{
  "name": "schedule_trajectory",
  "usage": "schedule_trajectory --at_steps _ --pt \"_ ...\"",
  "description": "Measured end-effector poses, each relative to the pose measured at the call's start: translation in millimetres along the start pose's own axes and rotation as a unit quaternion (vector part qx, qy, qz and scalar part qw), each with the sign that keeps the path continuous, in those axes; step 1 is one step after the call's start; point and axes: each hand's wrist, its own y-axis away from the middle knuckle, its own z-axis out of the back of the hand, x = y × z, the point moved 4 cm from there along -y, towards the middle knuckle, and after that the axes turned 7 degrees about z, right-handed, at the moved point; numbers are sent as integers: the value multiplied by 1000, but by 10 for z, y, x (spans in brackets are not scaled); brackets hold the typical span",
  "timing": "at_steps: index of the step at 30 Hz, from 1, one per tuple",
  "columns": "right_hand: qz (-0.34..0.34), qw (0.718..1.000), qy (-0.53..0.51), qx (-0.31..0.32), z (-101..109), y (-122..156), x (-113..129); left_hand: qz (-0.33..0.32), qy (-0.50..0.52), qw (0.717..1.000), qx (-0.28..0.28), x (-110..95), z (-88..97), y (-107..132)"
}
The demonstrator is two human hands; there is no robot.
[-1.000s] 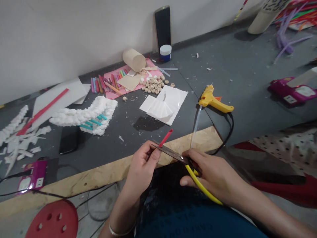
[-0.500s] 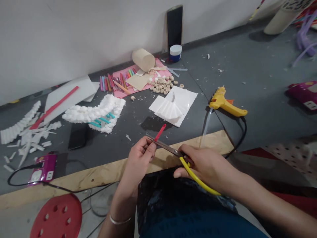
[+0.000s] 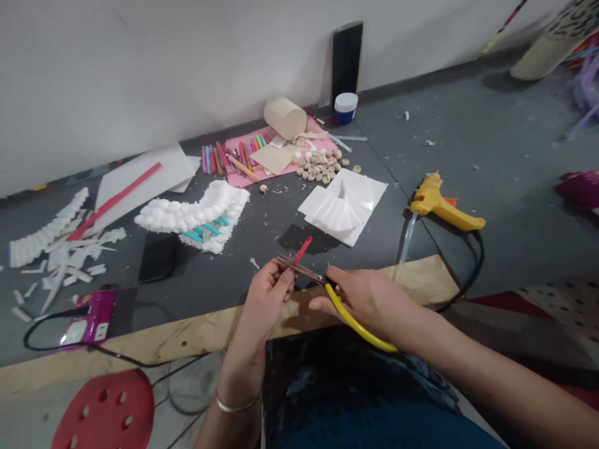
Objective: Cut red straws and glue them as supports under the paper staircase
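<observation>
My left hand (image 3: 267, 294) pinches a short red straw piece (image 3: 302, 249), whose free end sticks up and to the right. My right hand (image 3: 369, 300) grips yellow-handled scissors (image 3: 327, 288). Their dark blades reach left across the straw, right beside my left fingers. Both hands hover over the wooden edge (image 3: 196, 330) of the grey work surface, above my dark blue lap.
A yellow glue gun (image 3: 442, 204) with a black cord lies to the right. White folded paper (image 3: 346, 204), wooden beads (image 3: 321, 165), coloured straws on a pink sheet (image 3: 234, 159), a white fluffy piece (image 3: 191, 212), a black phone (image 3: 158, 257) and white scraps (image 3: 51, 249) lie beyond. A red stool (image 3: 105, 411) stands lower left.
The view has shifted, so everything on the table sits further right. The red straw end beyond the blades looks shorter, and both hands stay together at the wooden edge.
</observation>
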Motion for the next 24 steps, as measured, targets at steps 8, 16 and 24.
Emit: schedule_trajectory --at_steps 8,16,24 --pt "-11 1000 10 4 -32 -76 -5 4 22 1000 7 4 -34 -52" --pt "-20 994 -103 -23 66 -82 -136 2 33 998 -44 -35 18 -122" --pt "6 983 -170 -65 150 145 -323 -19 118 991 -64 -121 24 -45"
